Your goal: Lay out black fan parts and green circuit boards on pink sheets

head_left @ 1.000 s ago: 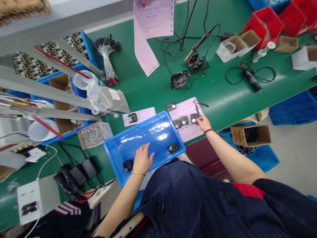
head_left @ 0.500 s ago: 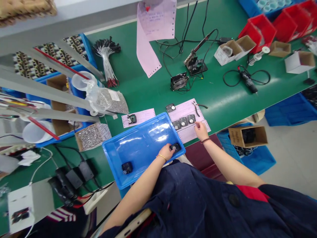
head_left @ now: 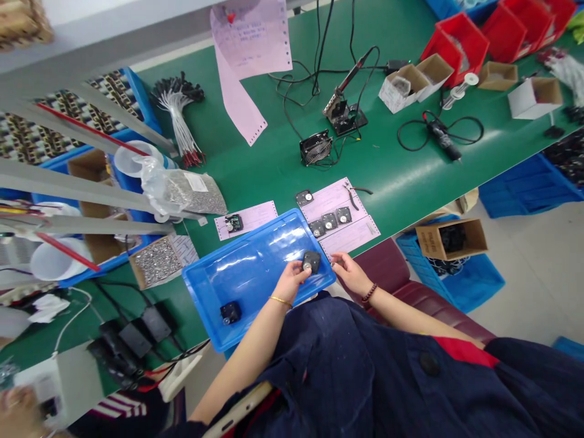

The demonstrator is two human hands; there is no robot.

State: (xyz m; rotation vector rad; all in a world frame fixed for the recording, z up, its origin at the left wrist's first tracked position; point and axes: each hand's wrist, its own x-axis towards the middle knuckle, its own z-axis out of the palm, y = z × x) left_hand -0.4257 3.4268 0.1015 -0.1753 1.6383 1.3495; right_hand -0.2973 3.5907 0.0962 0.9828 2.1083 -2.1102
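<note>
My left hand (head_left: 291, 280) is closed on a small black square part (head_left: 311, 263) and holds it just above the right end of the blue tray (head_left: 246, 261). My right hand (head_left: 349, 272) hovers beside it at the tray's right corner, fingers apart and empty. One more black part (head_left: 230, 312) lies in the tray's near left corner. Three like parts (head_left: 329, 221) sit in a row on a pink sheet (head_left: 340, 216) beyond the tray, with another (head_left: 303, 198) at its far corner.
A pink slip with a black part (head_left: 233, 222) lies left of the sheet. A bag (head_left: 191, 193) and a box (head_left: 157, 261) of small metal pieces stand to the left. A small fan (head_left: 316, 149), soldering iron stand (head_left: 340, 115), cables and red bins (head_left: 456, 39) fill the far bench.
My left hand moved right across the tray, took the black part from its right end and lifted it. My right hand drew back from the row of parts to beside the left hand.
</note>
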